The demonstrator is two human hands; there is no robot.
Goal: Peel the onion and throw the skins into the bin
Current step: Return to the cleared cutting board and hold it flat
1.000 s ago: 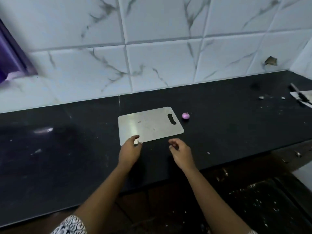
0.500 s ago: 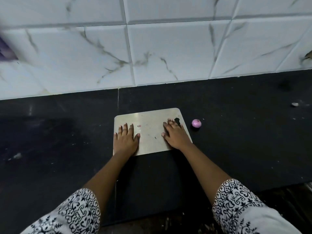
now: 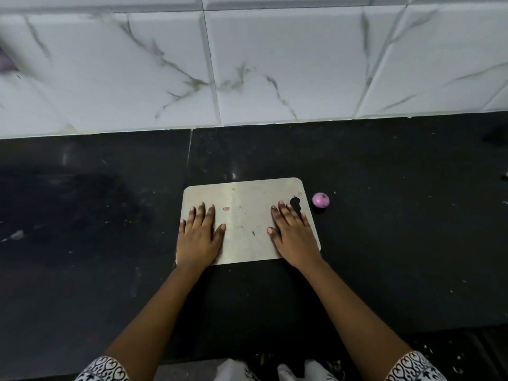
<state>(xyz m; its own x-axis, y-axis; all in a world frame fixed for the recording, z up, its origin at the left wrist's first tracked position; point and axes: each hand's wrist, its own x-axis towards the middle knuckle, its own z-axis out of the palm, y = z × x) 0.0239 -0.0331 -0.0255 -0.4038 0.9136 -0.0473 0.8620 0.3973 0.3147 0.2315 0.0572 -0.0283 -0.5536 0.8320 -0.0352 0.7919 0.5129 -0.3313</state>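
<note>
A small purple peeled onion [image 3: 320,200] lies on the black counter, just right of a steel cutting board [image 3: 247,193]. My left hand [image 3: 200,235] rests flat on the board's left part, fingers straight. Flat on the board's right part, next to its handle hole, lies my right hand [image 3: 294,235]. Neither hand holds anything. A tiny pink scrap of skin [image 3: 226,208] sits on the board between the hands. No bin is in view.
The black counter [image 3: 398,243] runs left and right, backed by a white marbled tile wall [image 3: 275,64]. Small white specks are scattered over the counter. The counter's front edge is near the bottom, with the floor below.
One second ago both hands hovered, pinched, at the board's near edge. They moved onto the board and flattened. Since half a second ago they have stayed put; the view shifted slightly.
</note>
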